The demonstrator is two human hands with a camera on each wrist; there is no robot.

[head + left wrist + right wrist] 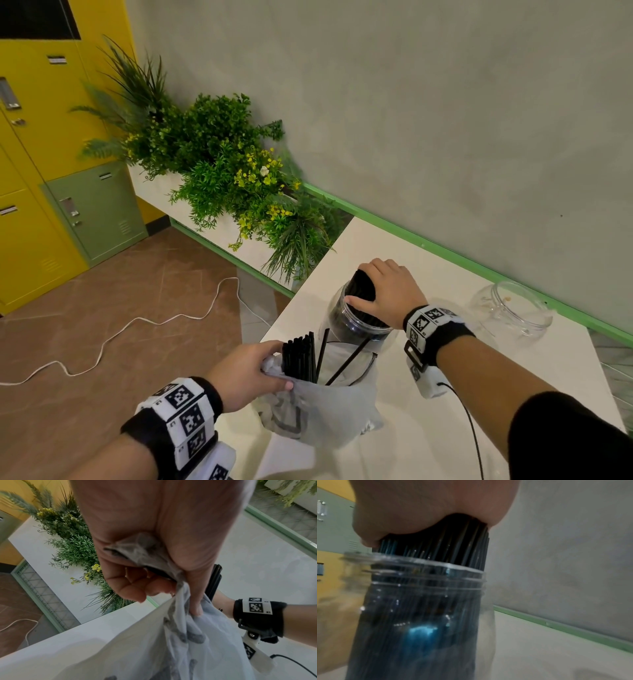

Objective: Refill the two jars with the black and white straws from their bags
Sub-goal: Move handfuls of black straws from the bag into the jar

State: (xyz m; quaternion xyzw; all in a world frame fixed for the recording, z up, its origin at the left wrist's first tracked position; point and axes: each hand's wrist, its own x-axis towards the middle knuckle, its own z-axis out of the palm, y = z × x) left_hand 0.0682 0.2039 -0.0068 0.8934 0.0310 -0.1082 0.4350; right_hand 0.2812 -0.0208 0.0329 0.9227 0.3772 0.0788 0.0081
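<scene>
White table top [428,274] is seen by a gray wall, with green plants [219,164] at about 11 o'clock and yellow lockers [30,171] far at 9 o'clock. A clear jar [356,325] sits near the middle of the table. A fat bunch of black straws [363,287] is held by the right hand [390,291], fingers wrapped round it, with the straw bottoms down inside the jar. At 6 o'clock from the jar, a plastic bag [329,411] with more black straws is gripped at its rim by the left hand [246,373]. A second jar [513,308] is seen at 3 o'clock.
</scene>
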